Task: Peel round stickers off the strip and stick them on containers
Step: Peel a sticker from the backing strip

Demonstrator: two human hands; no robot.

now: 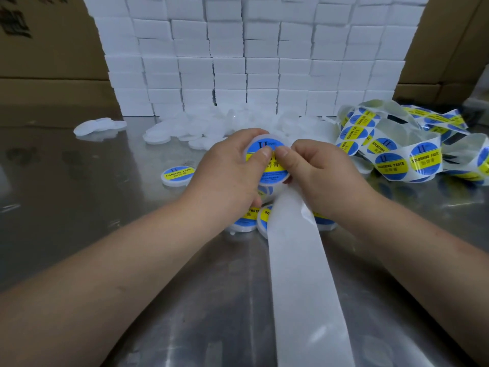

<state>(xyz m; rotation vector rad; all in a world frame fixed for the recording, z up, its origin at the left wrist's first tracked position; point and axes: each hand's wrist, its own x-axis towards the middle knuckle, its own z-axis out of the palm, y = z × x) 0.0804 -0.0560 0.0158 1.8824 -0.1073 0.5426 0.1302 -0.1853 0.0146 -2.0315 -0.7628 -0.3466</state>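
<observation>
We are gripping the round white plastic container (274,180) in the left hand (227,165), fingers curled round its left edge, raised just above the reflective steel table (79,207). The round blue-and-yellow sticker (262,149) is lying on the container's face. Both thumbs are pressing on this sticker, tips almost touching. The right hand (315,176) is closing on the container's right edge with curled fingers. The bare white backing strip (299,260) is running from under the right hand toward us; we cannot tell whether that hand is also holding it.

Directly below the hands, several labelled containers (246,218) are lying in a cluster. 1 more labelled container (177,175) is lying to the left, apart. The tangled strip of unused stickers (397,144) is lying to the right. A heap of unlabelled white containers (211,125) is lying in front of a wall of stacked white boxes (251,56).
</observation>
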